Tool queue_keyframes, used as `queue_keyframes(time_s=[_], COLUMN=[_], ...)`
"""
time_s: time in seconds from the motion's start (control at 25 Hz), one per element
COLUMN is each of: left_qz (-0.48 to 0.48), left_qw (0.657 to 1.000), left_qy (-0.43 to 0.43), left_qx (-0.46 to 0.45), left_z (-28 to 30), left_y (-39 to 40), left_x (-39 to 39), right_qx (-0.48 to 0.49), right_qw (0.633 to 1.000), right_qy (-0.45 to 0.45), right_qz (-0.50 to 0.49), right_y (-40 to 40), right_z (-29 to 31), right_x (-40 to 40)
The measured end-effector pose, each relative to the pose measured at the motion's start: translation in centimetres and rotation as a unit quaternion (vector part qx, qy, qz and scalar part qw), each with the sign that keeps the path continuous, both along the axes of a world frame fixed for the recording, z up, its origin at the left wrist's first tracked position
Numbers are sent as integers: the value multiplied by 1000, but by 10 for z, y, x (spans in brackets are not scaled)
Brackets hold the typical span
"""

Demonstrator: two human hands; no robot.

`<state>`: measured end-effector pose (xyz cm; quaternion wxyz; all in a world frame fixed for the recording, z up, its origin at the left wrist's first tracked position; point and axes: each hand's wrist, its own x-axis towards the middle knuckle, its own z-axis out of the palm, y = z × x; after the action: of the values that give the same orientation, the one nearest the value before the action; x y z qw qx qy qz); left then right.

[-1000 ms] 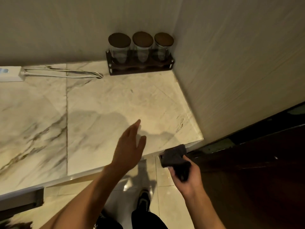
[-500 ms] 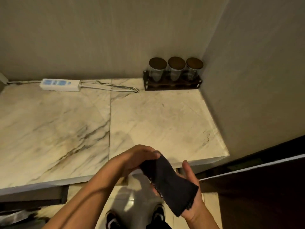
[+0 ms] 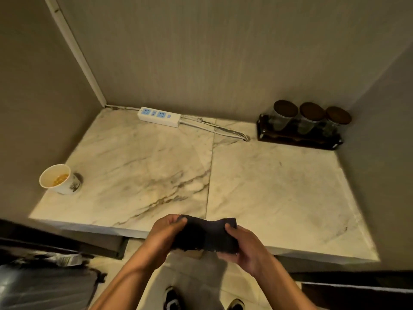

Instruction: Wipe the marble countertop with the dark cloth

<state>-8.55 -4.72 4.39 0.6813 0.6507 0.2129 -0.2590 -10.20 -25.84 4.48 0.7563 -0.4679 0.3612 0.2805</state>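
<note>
The dark cloth is stretched flat between both hands, just over the front edge of the marble countertop. My left hand pinches its left end. Its right end is gripped by my right hand. The cloth hangs above the edge and does not lie on the marble. The countertop is pale with brown veins and a seam down its middle.
A paper cup with yellow bits inside stands at the left edge. A white power strip and its cable lie along the back wall. A dark rack with three lidded glass jars fills the back right corner. Walls close three sides.
My left hand came back from over the counter and took hold of the cloth; both hands have spread it out. The view has swung left and back, showing the whole counter and the cup.
</note>
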Motion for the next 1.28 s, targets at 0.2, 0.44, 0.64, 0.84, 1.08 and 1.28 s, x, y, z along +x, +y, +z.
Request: queue_keyframes(time_s=[0.2, 0.44, 0.64, 0.84, 1.08, 1.28], left_qz=[45, 1, -132, -130, -117, -90], left_qw=[997, 987, 925, 904, 898, 886], left_qy=[36, 22, -71, -93, -87, -103], left_qx=[44, 158, 350, 397, 416, 444], left_z=[-21, -38, -43, -46, -45, -27], left_y=[27, 28, 22, 20, 17, 18], left_x=[-12, 6, 13, 15, 16, 26], right_qx=[-136, -270, -426, -455, -447, -487], right_qw=[984, 938, 836, 818, 828, 805], right_qy=[-4, -98, -158, -171, -175, -222], right_qz=[114, 195, 308, 309, 290, 256], right_y=[29, 62, 72, 75, 72, 56], right_z=[-7, -19, -31, -31, -27, 3], right_x=[78, 141, 163, 165, 163, 148])
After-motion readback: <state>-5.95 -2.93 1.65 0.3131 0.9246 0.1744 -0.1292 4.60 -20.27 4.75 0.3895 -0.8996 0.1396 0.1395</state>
